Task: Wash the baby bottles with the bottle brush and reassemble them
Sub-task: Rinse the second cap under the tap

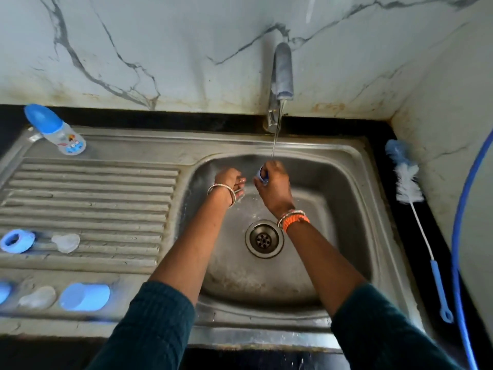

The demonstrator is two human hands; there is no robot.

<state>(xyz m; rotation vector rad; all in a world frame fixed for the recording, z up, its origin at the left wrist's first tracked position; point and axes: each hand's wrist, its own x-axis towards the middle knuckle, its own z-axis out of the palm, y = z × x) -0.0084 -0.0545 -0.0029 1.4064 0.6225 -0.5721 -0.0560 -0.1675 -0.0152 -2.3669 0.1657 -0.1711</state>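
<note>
Nearest, along the front edge of the steel draining board, a blue cap [84,296] lies on its side. Just left of it sits a clear teat [38,297], and a blue piece [4,291] peeks in at the left edge, too cut off to tell what it is. A little farther back, near the left edge of the ribbed part, a blue screw ring [16,240] lies flat with a second clear teat [66,243] just beside it.

Two arms in dark green sleeves reach over the front rim of the sink [266,339] and into the bowl, above the drain [264,238]. The left hand [230,183] is in the bowl to the left of the water. Its fingers are loosely curled and it holds nothing. The right hand [274,184] has its fingers curled tight round a small blue part [262,175], too hidden to name, and holds it up under the thin stream of water from the tap [281,76]. The two hands are near but not touching.

On the black counter along the right edge of the sink lies the bottle brush [409,180], bristles toward the wall and blue handle toward the front. A blue hose [456,222] curves beside it.

At the far left corner of the draining board stands a baby bottle [57,130] with its blue cap on.
</note>
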